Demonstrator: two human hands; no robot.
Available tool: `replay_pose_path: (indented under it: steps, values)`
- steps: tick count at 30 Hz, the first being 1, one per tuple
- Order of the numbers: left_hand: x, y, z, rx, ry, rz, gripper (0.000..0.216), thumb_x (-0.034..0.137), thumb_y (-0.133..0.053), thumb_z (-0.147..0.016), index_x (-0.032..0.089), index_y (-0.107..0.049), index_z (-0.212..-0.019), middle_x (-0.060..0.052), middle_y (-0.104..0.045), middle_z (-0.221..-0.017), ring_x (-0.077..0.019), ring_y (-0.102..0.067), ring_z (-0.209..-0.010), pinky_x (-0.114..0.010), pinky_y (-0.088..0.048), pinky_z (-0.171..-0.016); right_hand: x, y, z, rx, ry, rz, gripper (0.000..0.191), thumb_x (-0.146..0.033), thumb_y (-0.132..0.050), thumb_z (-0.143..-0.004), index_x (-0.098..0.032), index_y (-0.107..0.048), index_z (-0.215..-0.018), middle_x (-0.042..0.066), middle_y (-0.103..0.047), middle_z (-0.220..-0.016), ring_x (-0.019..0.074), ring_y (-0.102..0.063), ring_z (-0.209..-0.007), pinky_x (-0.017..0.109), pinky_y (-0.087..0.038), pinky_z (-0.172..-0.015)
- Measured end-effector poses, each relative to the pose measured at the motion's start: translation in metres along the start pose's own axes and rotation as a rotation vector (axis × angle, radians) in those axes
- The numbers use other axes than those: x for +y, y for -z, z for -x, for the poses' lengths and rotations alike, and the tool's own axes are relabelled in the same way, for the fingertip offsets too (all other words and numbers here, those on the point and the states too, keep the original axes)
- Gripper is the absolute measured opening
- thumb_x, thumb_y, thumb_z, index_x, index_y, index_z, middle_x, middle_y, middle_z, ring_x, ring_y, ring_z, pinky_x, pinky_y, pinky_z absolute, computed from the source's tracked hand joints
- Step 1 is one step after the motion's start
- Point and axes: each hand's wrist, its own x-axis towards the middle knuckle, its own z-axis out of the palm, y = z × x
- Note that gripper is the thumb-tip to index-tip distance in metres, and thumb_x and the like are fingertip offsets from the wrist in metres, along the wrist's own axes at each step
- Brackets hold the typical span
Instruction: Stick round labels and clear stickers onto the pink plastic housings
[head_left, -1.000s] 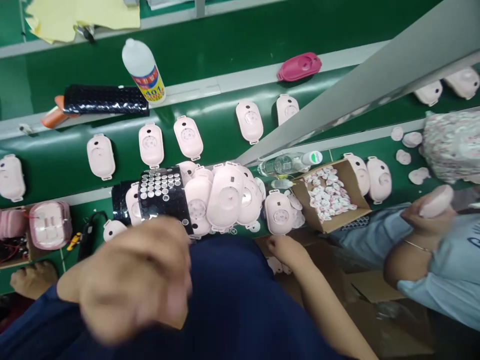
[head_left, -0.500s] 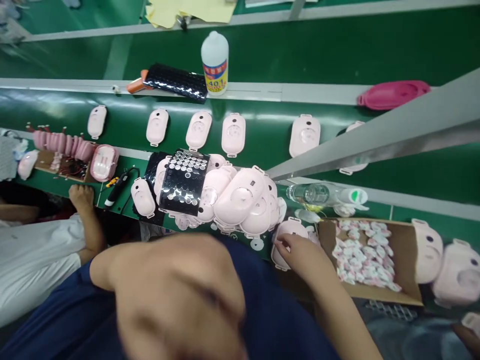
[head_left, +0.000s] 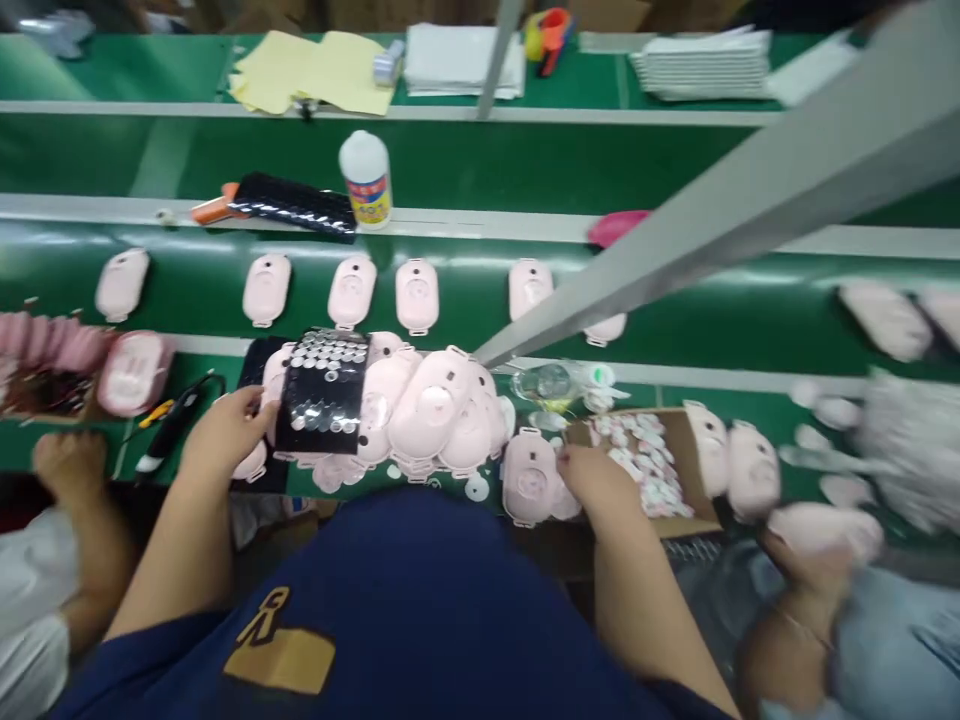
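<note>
My left hand (head_left: 225,435) is at the left of the pile, its fingers bent over a pale pink plastic casing (head_left: 253,464) whose lower end shows below the hand. Right beside it, a black sheet with rows of round clear stickers (head_left: 322,395) lies on top of pink casings (head_left: 431,405). My right hand (head_left: 600,480) is closed, its fingertips hidden at the near left corner of a cardboard box (head_left: 701,490) of small white-and-pink pieces (head_left: 645,450). Another pink casing (head_left: 529,482) lies just left of that hand.
Pink casings (head_left: 416,295) sit spaced along the green belt (head_left: 465,260). A grey metal post (head_left: 675,240) slants across the right. A white bottle (head_left: 366,180), a clear bottle (head_left: 544,382) and a black screwdriver (head_left: 169,430) stand or lie around. Co-workers' hands (head_left: 71,465) are at both sides.
My left hand has come down from close in front of the camera to the casing left of the sheet. My right hand has shifted off the casing's top to its right. The view has turned right.
</note>
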Motion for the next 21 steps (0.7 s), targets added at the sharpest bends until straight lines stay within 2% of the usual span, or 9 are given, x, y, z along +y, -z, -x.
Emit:
replay_pose_path:
  steps: [3, 5, 7, 9, 11, 14, 16, 17, 21]
  values:
    - [-0.001, -0.001, -0.024, -0.025, -0.06, 0.134, 0.032, 0.054, -0.071, -0.069, 0.028, -0.068, -0.087, -0.008, -0.073, -0.078, -0.033, -0.068, -0.066, -0.048, -0.053, -0.067, 0.007, -0.002, -0.003, 0.07, -0.143, -0.085, 0.036, -0.022, -0.046, -0.091, -0.019, -0.075, -0.112, 0.016, -0.076, -0.108, 0.026, -0.071, -0.091, 0.033, -0.045, -0.068]
    - [0.004, -0.007, -0.034, -0.059, -0.082, 0.259, 0.036, 0.053, -0.077, -0.061, 0.028, -0.067, -0.086, -0.004, -0.069, -0.066, -0.0289, -0.064, -0.056, -0.042, -0.05, -0.058, 0.001, -0.005, 0.001, 0.111, -0.161, -0.139, 0.037, -0.027, -0.047, -0.092, -0.02, -0.073, -0.117, 0.014, -0.075, -0.112, 0.0262, -0.071, -0.095, 0.033, -0.047, -0.072]
    - [0.011, -0.013, -0.035, -0.103, -0.115, 0.348, 0.039, 0.051, -0.08, -0.056, 0.026, -0.065, -0.081, -0.001, -0.065, -0.058, -0.0268, -0.062, -0.054, -0.039, -0.049, -0.056, -0.012, -0.007, 0.011, 0.144, -0.141, -0.184, 0.038, -0.031, -0.046, -0.094, -0.019, -0.072, -0.12, 0.013, -0.074, -0.116, 0.0265, -0.07, -0.1, 0.034, -0.048, -0.076]
    - [0.016, -0.018, -0.031, -0.116, -0.154, 0.424, 0.038, 0.052, -0.077, -0.06, 0.023, -0.062, -0.079, -0.002, -0.066, -0.063, -0.0257, -0.064, -0.06, -0.038, -0.052, -0.059, -0.031, -0.006, 0.025, 0.299, -0.098, -0.243, 0.038, -0.034, -0.045, -0.095, -0.017, -0.072, -0.117, 0.014, -0.074, -0.115, 0.0271, -0.069, -0.099, 0.036, -0.049, -0.078]
    - [0.019, -0.019, -0.023, -0.065, -0.175, 0.509, 0.039, 0.057, -0.067, -0.071, 0.023, -0.059, -0.089, -0.004, -0.071, -0.081, -0.0247, -0.069, -0.075, -0.037, -0.056, -0.069, -0.055, -0.001, 0.044, 0.593, 0.08, -0.333, 0.034, -0.035, -0.047, -0.096, -0.017, -0.073, -0.108, 0.013, -0.075, -0.107, 0.0264, -0.069, -0.096, 0.037, -0.049, -0.081]
    - [0.027, -0.008, -0.002, -0.013, -0.301, 0.699, 0.039, 0.053, -0.063, -0.081, 0.024, -0.056, -0.106, -0.006, -0.072, -0.101, -0.0227, -0.07, -0.093, -0.036, -0.058, -0.082, -0.107, 0.017, 0.075, 0.977, 0.637, -0.483, 0.017, -0.028, -0.055, -0.096, -0.022, -0.07, -0.099, 0.007, -0.076, -0.098, 0.0221, -0.068, -0.094, 0.037, -0.049, -0.091]
    - [0.035, 0.004, 0.016, -0.07, -0.471, 0.768, 0.036, 0.044, -0.069, -0.084, 0.024, -0.059, -0.112, -0.007, -0.073, -0.104, -0.0226, -0.071, -0.095, -0.035, -0.058, -0.085, -0.148, 0.033, 0.094, 1.05, 0.948, -0.539, 0.013, -0.023, -0.059, -0.096, -0.024, -0.067, -0.105, 0.004, -0.076, -0.102, 0.0209, -0.067, -0.099, 0.04, -0.047, -0.097]
    - [0.04, 0.011, 0.025, -0.125, -0.554, 0.752, 0.033, 0.04, -0.07, -0.085, 0.024, -0.061, -0.113, -0.007, -0.074, -0.103, -0.0224, -0.071, -0.094, -0.035, -0.058, -0.084, -0.168, 0.041, 0.101, 1.072, 1.027, -0.551, 0.014, -0.022, -0.06, -0.096, -0.024, -0.067, -0.108, 0.004, -0.076, -0.104, 0.0213, -0.067, -0.102, 0.041, -0.047, -0.099]
    - [0.059, 0.03, 0.05, -0.283, -0.725, 0.579, 0.015, 0.031, -0.062, -0.091, 0.025, -0.07, -0.102, -0.005, -0.076, -0.085, -0.0212, -0.072, -0.077, -0.03, -0.058, -0.068, -0.217, 0.062, 0.118, 1.095, 1.064, -0.535, 0.011, -0.022, -0.066, -0.094, -0.02, -0.069, -0.104, 0.005, -0.076, -0.099, 0.0195, -0.065, -0.094, 0.036, -0.048, -0.089]
